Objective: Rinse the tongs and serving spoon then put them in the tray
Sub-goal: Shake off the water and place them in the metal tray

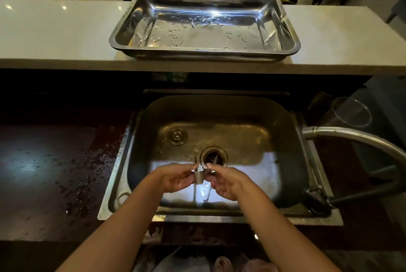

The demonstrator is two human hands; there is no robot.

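Note:
Over the steel sink [292, 162], both hands hold small metal tongs [199, 177] between them. The hinged end points up towards me and the thin arms hang down towards the drain [213, 157]. My left hand [175, 177] pinches the tongs from the left. From the right, my right hand [226, 181] grips them with its fingertips. Water glints below the tongs. The steel tray [292, 36] sits on the pale raised counter beyond the sink; only water drops lie in it. No serving spoon is in view.
A curved steel faucet [356, 137] arches in from the right of the sink. A clear glass [351, 113] stands behind it. A round plug [176, 136] lies in the basin. The dark counter [55, 173] on the left is wet. Chairs stand beyond the pale counter.

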